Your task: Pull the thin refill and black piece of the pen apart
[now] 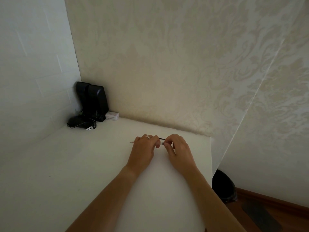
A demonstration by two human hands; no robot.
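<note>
Both hands — left hand [143,150], right hand [178,149] — fingertips pinching a thin dark pencil [161,139] over the white desk [66,164].

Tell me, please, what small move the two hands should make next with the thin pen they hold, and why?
Probably a gentle pull apart along the pen's axis. The left hand grips the thin pen, its tip showing at the far left, and the right hand pinches a small clear piece at the other end, both just above the white table. Whether that piece is a cap is unclear.
</note>
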